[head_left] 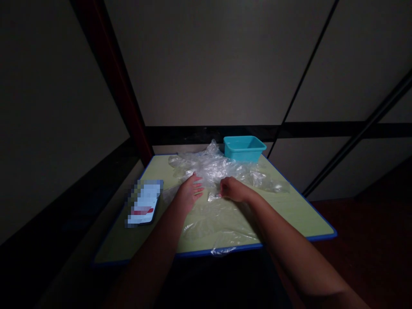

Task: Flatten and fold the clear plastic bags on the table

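Thin clear plastic [210, 167] lies crumpled across the back of a light green table. A flatter clear plastic sheet [222, 223] spreads toward the front edge and hangs slightly over it. My left hand [190, 192] is over the plastic with its fingers apart and nothing in them. To its right, my right hand [232, 189] is closed, its fingertips pinching a small shiny bit of the clear plastic. The two hands are a short distance apart.
The light green table [299, 214] has a blue edge. A turquoise basket [244, 153] stands at the back right, against the plastic. A lit phone [144, 204], partly blurred, lies at the left. Pale wall panels rise behind.
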